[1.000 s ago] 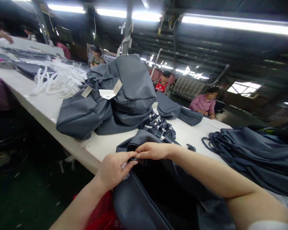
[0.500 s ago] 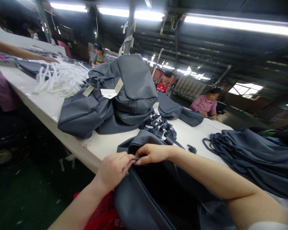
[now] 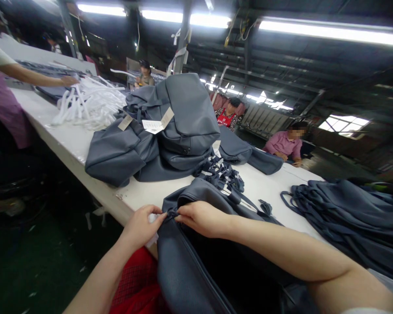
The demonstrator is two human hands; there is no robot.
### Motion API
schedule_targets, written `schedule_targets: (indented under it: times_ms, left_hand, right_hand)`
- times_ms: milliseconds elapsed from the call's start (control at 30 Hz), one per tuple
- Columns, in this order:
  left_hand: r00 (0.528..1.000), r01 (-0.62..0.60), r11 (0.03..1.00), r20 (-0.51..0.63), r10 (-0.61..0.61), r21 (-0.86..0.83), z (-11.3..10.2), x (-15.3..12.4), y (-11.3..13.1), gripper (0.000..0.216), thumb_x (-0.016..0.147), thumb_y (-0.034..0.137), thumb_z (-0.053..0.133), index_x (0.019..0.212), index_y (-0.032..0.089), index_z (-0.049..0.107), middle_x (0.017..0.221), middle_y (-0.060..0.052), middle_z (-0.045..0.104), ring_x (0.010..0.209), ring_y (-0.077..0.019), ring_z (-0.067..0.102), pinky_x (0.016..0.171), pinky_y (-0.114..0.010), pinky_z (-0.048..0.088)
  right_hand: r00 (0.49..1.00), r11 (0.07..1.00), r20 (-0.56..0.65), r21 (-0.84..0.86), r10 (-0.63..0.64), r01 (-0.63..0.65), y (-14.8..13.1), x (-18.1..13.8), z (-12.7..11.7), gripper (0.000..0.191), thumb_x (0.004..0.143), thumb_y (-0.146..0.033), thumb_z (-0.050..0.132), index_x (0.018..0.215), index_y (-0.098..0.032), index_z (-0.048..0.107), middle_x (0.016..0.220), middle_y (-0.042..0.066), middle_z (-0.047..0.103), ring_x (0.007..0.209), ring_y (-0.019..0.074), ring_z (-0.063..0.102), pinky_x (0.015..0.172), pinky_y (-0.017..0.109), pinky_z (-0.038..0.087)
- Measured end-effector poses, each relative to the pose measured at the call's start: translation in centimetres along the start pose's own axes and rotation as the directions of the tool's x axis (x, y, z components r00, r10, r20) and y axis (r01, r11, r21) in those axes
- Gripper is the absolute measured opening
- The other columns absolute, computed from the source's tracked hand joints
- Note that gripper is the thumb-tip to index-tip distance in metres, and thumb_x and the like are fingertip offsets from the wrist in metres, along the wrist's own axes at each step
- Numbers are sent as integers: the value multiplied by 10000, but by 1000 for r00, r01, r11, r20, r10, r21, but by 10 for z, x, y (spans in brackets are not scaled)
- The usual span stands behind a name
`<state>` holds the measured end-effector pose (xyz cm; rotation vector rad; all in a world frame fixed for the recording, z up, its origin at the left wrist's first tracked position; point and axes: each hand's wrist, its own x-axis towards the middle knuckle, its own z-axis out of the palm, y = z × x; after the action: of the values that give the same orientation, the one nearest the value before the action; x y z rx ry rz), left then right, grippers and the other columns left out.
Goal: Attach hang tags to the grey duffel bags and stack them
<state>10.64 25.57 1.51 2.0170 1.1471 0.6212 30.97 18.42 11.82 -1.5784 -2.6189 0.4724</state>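
A dark blue-grey leather-look bag [image 3: 180,266] lies in front of me with its long zippered mouth gaping, its inside in shadow. At the mouth's far end, my left hand [image 3: 144,227] pinches a small bunched dark strip [image 3: 172,213] from the left. My right hand [image 3: 201,219] grips the same spot from the other side, thumb and fingers together. Whether the strip is a zipper end or a separate strap, I cannot tell. Something white and crumpled [image 3: 153,218] shows behind my left fingers.
Finished-looking backpacks with paper tags [image 3: 190,113] are piled on the white table [image 3: 150,192]. Near them lie a heap of small dark straps [image 3: 221,174], white strips [image 3: 88,102] and stacked dark bags [image 3: 350,213]. A co-worker's hand [image 3: 68,80] reaches to the white strips; others sit behind.
Both hands have shifted slightly left, and the dark strip between them now looks bunched, where before it was a thin edge. The co-worker at left has moved further into view.
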Motion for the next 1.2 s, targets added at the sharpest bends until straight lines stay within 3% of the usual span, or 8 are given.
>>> schedule_targets:
  times_ms: [133,333,433,533,633,933,1200]
  left_hand:
    - [996,84,984,9,-84,-158,8,1,10,334,731,504,560,816,207,688,865,-55,728,869,-256,659,840,-358,485]
    - [988,154,954,36,-150,-259,16,9,9,324,632,488,648,750,189,691,776,-46,723,747,-246,658,735,-337,503]
    - [995,74,948,-48,-93,-309,21,5,11,261,676,444,622,731,196,680,746,-32,706,736,-224,648,721,-320,496]
    - [973,-140,971,-208,99,-193,26,-4,16,173,767,349,563,736,209,659,757,-30,676,774,-208,626,756,-320,476]
    - [933,-245,969,-279,227,-33,29,-11,21,172,844,284,501,743,212,620,744,-34,632,768,-210,603,718,-322,456]
    - [913,-276,952,-273,302,129,39,-16,20,167,902,230,484,788,209,605,768,-32,596,772,-212,603,737,-340,456]
    - [891,-317,910,-245,383,267,48,-20,23,144,903,219,490,853,214,624,807,-32,630,767,-210,620,689,-323,464]
  right_hand:
    - [998,992,-19,-107,62,-64,-3,10,4,359,1001,-355,420,840,-142,660,784,71,691,683,147,598,597,258,318]
    - [992,973,-31,-194,123,-126,0,15,8,399,1003,-370,396,830,-142,673,779,90,708,685,174,645,586,266,336]
    - [987,964,-32,-211,156,-159,-1,16,9,413,1002,-382,391,838,-140,683,784,96,710,721,188,668,608,260,373]
    - [985,952,-28,-253,172,-174,-5,19,10,426,1006,-378,366,856,-135,683,796,106,712,743,206,684,628,263,410]
    - [990,934,-15,-331,139,-135,-9,21,10,406,1004,-332,350,875,-125,675,793,122,709,740,235,693,619,284,443]
    - [981,906,176,-422,81,1,-22,20,-1,311,939,-185,423,844,-123,712,840,122,723,781,248,695,653,320,533]
    - [910,896,308,-425,278,-130,-40,21,-10,229,875,-120,512,891,-112,740,898,125,741,859,268,707,746,364,567]
